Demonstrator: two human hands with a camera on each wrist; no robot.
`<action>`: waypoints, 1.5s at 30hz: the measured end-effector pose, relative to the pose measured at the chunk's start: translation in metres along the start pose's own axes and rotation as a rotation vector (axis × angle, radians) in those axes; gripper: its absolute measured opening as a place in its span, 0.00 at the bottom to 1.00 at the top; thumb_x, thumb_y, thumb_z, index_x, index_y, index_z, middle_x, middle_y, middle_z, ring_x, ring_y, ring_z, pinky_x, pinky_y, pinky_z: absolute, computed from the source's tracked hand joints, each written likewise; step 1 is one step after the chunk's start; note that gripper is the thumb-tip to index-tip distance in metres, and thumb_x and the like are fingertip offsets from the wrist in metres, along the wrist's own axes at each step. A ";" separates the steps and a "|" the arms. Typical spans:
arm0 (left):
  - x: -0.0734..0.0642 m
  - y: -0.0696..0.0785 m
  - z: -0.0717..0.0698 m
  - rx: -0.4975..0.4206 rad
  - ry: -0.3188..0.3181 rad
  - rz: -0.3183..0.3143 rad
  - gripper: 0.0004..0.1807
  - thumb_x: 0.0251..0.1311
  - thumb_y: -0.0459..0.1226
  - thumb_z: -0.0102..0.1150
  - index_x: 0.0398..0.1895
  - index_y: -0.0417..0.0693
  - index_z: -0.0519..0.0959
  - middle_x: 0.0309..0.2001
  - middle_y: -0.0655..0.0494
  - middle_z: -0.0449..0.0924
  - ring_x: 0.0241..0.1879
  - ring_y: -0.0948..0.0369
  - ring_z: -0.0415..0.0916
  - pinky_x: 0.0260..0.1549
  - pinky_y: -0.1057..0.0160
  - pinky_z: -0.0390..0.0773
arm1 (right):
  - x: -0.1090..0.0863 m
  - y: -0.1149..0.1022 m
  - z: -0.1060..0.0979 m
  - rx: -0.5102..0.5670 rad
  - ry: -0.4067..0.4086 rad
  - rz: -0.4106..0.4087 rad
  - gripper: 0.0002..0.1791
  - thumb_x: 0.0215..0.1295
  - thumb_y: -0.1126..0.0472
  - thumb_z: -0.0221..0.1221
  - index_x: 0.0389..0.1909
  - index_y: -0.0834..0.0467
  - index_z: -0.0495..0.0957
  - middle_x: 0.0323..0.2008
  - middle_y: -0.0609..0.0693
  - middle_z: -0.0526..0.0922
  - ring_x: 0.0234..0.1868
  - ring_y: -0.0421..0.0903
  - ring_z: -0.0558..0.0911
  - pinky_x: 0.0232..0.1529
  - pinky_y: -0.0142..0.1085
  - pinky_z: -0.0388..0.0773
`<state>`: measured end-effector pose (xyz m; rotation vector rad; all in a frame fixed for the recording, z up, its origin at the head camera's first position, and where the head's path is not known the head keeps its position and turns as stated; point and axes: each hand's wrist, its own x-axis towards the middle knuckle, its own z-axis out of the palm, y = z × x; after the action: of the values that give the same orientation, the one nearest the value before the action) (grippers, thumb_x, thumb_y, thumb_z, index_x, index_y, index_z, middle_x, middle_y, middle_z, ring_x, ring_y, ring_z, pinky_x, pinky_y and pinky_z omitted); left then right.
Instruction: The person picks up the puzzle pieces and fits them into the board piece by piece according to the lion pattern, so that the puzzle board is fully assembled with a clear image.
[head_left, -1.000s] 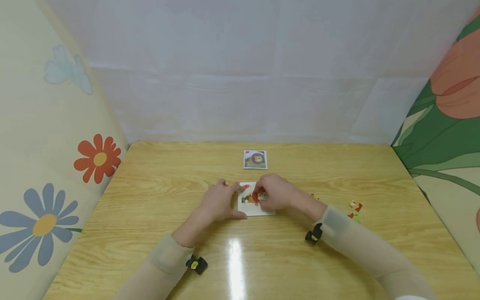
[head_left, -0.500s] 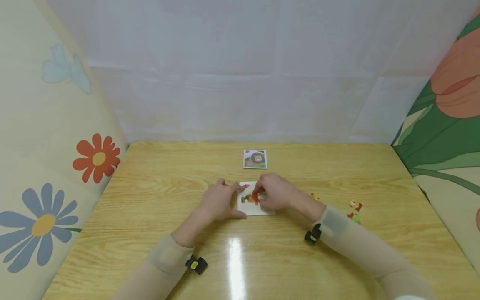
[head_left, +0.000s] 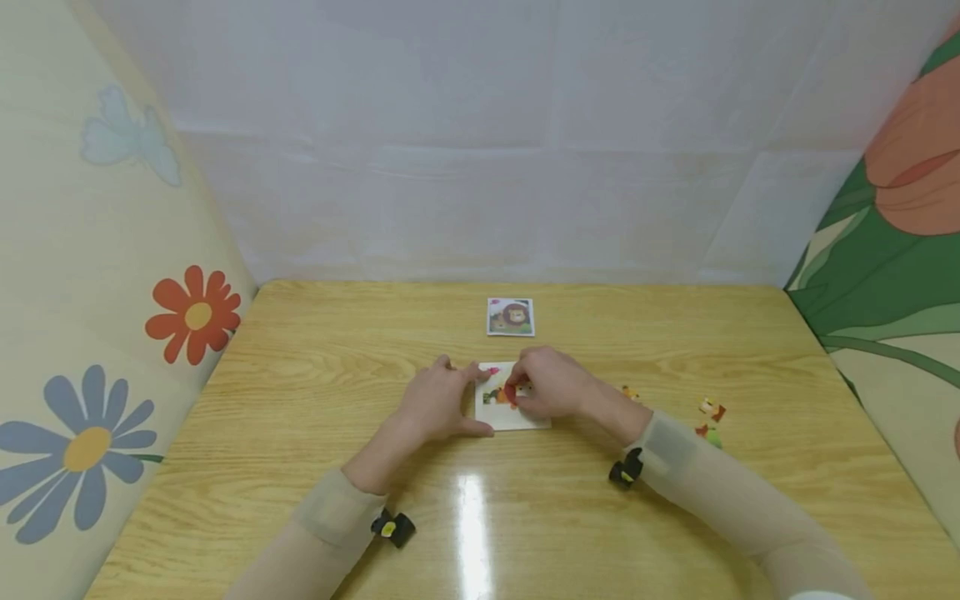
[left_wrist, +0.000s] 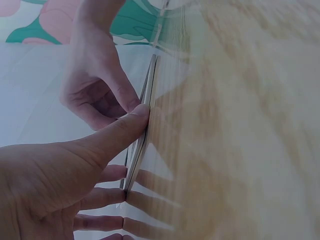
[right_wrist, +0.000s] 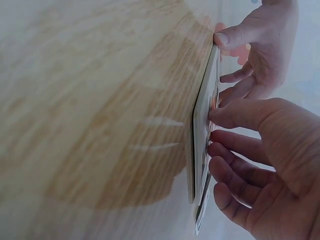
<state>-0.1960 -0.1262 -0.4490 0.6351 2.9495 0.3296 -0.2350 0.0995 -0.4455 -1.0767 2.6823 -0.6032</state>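
A small white puzzle board [head_left: 513,422] lies flat on the table, with several joined picture pieces [head_left: 495,397] on it. My left hand [head_left: 437,403] spans the board's left side; the thumb lies at its near corner and the forefinger at the far one, fingers fairly straight. Over the board's right part, my right hand [head_left: 555,383] pinches a reddish puzzle piece [head_left: 512,393] between thumb and fingertips, right at the joined pieces. The right fingers hide part of that piece and of the board. In the right wrist view the thumb and fingertips rest against the board's face.
Behind the board lies a square card [head_left: 511,317] with a lion picture. Several loose puzzle pieces [head_left: 712,409] are scattered on the wooden table [head_left: 337,333] to the right, some beside the right forearm. A white cloth [head_left: 480,167] hangs at the table's back edge.
The right fingertips have shifted slightly on the board, with the reddish piece still at them. The left hand has kept its place.
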 end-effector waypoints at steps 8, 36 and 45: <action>0.000 0.000 -0.002 -0.001 0.011 0.009 0.47 0.41 0.65 0.84 0.65 0.55 0.82 0.49 0.42 0.90 0.49 0.45 0.79 0.41 0.46 0.84 | 0.000 -0.002 -0.002 0.011 0.004 0.021 0.10 0.62 0.62 0.70 0.44 0.55 0.92 0.36 0.48 0.86 0.36 0.40 0.79 0.44 0.36 0.83; 0.001 -0.001 0.002 -0.008 -0.006 0.000 0.48 0.41 0.65 0.83 0.66 0.54 0.81 0.51 0.41 0.90 0.55 0.41 0.79 0.48 0.42 0.84 | -0.042 0.050 -0.074 -0.022 0.104 0.044 0.16 0.71 0.64 0.63 0.56 0.65 0.85 0.52 0.60 0.88 0.47 0.55 0.85 0.50 0.50 0.85; 0.001 0.000 0.001 -0.003 -0.008 0.000 0.48 0.41 0.65 0.83 0.66 0.54 0.81 0.50 0.41 0.90 0.54 0.42 0.80 0.47 0.43 0.84 | -0.077 0.079 -0.109 -0.071 0.118 0.137 0.15 0.73 0.65 0.62 0.56 0.67 0.84 0.51 0.63 0.88 0.47 0.57 0.85 0.51 0.54 0.84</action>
<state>-0.1966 -0.1259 -0.4501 0.6349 2.9412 0.3310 -0.2631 0.2375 -0.3801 -0.8904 2.8704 -0.5666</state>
